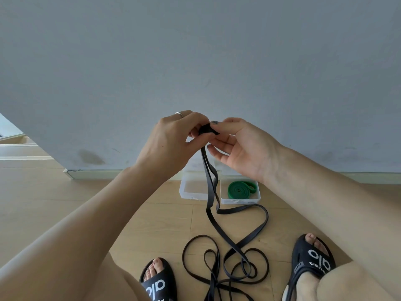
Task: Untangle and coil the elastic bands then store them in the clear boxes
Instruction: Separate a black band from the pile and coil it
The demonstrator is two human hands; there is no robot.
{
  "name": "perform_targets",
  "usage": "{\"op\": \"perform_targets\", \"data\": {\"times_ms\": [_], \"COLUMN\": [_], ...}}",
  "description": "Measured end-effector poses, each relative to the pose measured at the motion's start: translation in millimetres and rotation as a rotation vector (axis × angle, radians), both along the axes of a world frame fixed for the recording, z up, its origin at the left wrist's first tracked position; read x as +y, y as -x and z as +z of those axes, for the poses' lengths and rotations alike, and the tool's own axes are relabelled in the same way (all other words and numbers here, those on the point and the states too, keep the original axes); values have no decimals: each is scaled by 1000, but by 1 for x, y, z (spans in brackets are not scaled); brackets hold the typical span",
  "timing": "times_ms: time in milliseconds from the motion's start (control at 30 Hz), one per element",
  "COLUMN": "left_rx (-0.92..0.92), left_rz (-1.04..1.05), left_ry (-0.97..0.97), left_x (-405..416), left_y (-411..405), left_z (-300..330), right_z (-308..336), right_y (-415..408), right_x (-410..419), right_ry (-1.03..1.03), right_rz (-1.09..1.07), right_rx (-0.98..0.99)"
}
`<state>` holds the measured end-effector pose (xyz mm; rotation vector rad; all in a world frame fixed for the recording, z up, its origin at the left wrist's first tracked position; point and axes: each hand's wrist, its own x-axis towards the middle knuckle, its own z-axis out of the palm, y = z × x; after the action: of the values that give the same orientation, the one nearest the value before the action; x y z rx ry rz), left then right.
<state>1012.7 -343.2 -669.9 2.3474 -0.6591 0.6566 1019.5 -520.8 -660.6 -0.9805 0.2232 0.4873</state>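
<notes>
From my seat I start with the wooden floor, which carries everything, and the grey wall that rises at its far edge. Against the foot of that wall sit two clear boxes side by side: the left clear box holds nothing that I can make out, and the right clear box holds a coiled green band.

The black elastic band is the one in work. Most of it lies in crossed loops on the floor between the two black slides, and two strands rise from there, passing in front of the boxes, up to the hands.

The left hand and the right hand meet in front of the wall, both pinching a small black coil with curled fingers and thumbs.

The risks, as I judge them:
- The floor loops cross each other near the feet; drawing the strands up fast could cinch them into a knot.
- The coil is small and springy; a loosened pinch could let it unwind.
- The hanging strands could drag across the boxes and shift them.
- A twisted strand would wind in lumpy, and the finished coil might not fit the left box.
</notes>
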Motion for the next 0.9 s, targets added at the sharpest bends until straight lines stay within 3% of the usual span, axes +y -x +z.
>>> {"op": "perform_targets", "data": {"times_ms": [133,400,600,900], "left_rx": [-13,-34,41,-124], "left_rz": [0,17,93,94], "left_ry": [4,-41,-93,-242], "left_x": [2,-2,-6,-19], "left_y": [-2,4,11,13], "left_z": [2,4,10,7], "right_z": [-1,-4,0,-2], "right_y": [2,9,9,5], "right_x": [3,5,8,5], "right_ry": [53,470,673,740], "right_rz": [13,-29,-12,-8], "right_rx": [-84,-300,-393,-416]}}
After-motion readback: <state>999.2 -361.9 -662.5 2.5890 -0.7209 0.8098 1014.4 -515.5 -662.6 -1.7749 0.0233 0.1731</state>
